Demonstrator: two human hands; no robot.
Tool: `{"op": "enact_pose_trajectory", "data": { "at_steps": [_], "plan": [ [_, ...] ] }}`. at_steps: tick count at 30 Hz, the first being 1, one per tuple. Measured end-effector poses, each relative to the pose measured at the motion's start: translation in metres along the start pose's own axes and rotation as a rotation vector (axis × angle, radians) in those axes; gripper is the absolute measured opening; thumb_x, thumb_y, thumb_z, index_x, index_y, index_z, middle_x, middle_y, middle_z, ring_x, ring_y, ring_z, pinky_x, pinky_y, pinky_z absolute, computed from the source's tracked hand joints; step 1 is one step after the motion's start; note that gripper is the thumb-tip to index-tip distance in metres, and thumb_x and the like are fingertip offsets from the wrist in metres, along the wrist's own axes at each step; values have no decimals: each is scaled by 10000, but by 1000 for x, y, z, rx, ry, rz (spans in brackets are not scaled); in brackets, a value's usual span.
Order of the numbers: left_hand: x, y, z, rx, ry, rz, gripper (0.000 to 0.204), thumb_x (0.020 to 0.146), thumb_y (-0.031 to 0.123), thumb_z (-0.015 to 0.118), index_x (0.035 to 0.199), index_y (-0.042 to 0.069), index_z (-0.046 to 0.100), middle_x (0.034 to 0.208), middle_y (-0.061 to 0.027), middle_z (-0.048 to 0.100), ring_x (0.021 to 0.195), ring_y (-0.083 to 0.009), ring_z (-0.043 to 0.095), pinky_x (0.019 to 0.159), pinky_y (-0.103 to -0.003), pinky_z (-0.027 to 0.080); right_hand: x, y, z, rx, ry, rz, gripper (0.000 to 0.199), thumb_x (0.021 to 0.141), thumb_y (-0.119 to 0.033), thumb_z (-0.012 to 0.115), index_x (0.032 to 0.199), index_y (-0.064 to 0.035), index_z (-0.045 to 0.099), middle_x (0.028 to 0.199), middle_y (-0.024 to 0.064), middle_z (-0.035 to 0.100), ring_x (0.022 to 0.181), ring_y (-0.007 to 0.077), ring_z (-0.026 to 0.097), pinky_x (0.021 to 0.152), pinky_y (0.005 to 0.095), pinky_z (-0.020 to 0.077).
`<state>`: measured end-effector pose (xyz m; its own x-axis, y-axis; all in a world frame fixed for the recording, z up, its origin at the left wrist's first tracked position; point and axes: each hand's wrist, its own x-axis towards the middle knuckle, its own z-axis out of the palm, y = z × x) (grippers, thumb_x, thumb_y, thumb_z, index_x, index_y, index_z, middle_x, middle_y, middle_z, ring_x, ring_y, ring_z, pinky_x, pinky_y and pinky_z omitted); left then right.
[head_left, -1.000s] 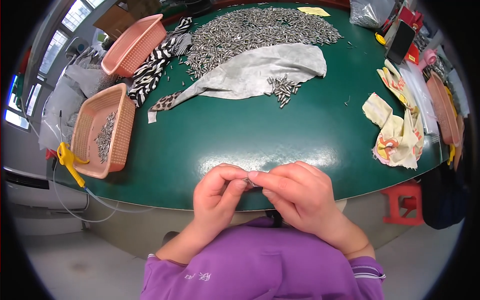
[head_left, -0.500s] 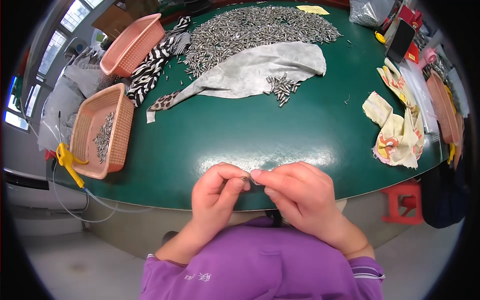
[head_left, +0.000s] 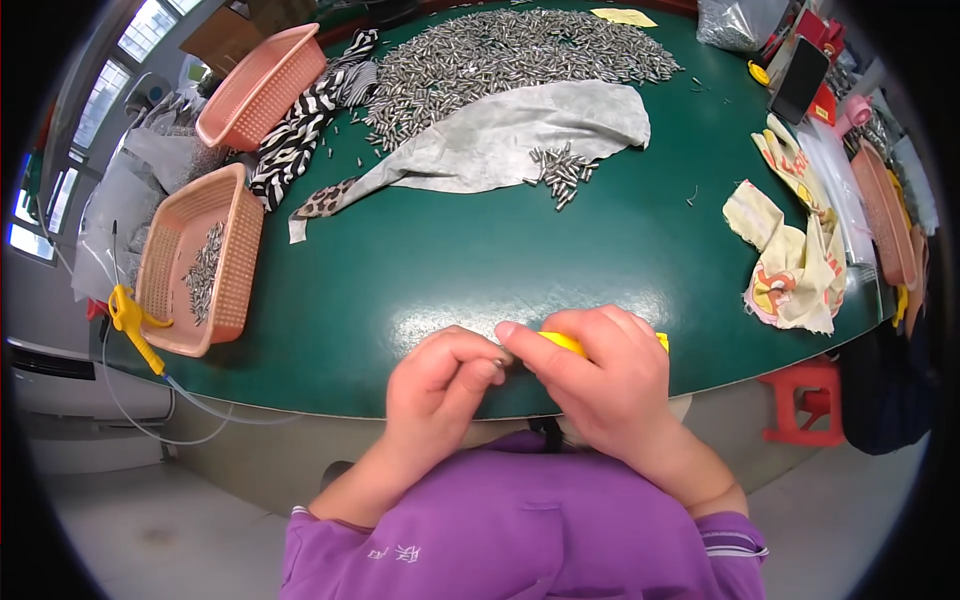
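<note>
My right hand grip clamped on a yellow tool at the green worktop near edge, left hand fingertips pinched together against its tip, small part between them too small to tell, pink basket well apart to my left.

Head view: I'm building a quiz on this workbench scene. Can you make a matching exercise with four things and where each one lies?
Things:
1. yellow tool
2. grey cloth
3. pink basket with a few metal pieces
4. cream printed rag

Places:
A. right side of the green table
B. left edge of the table
C. in the right hand, at the near edge, beside the left hand
D. far middle, below the big heap of metal pieces

Pairs: 1-C, 2-D, 3-B, 4-A
</note>
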<state>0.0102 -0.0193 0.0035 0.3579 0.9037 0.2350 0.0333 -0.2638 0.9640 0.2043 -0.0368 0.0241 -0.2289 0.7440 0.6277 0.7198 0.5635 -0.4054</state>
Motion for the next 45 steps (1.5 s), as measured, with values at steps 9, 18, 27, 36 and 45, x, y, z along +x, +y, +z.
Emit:
{"op": "enact_pose_trajectory", "data": {
  "at_steps": [9,18,27,36,45],
  "plan": [
    [-1,3,5,-192,57,-41,89,992,97,564,972,11,577,898,-73,615,796,-121,580,737,-262,489,-7,-4,-2,314,-45,83,395,731,-44,723,1117,-127,704,835,46,625,701,210,626,606,324,508],
    [-1,0,5,-163,59,1,68,983,82,575,980,15,583,923,-81,622,803,-124,583,728,-258,493,-9,-3,0,285,-30,85,418,727,-75,718,1135,-166,703,861,41,622,705,206,623,601,319,503],
    [2,-1,-1,-12,-40,26,125,988,90,541,926,22,627,874,-57,633,782,-124,605,707,-261,489,0,-6,-5,38,-19,62,379,744,-49,716,1106,-160,720,826,26,625,695,208,604,592,327,472],
    [1,1,0,-66,-51,17,207,1048,177,450,957,25,556,869,-59,568,775,-121,530,728,-266,454,-6,-4,-2,311,10,48,395,736,-41,724,1120,-128,700,804,31,619,682,193,614,594,314,497],
    [-1,1,0,-88,-47,4,177,1025,137,491,936,18,587,845,-46,574,753,-109,548,697,-250,464,-6,-7,-2,307,-16,57,389,747,-56,720,1125,-150,701,804,20,618,675,190,612,590,309,499]
  ]
}}
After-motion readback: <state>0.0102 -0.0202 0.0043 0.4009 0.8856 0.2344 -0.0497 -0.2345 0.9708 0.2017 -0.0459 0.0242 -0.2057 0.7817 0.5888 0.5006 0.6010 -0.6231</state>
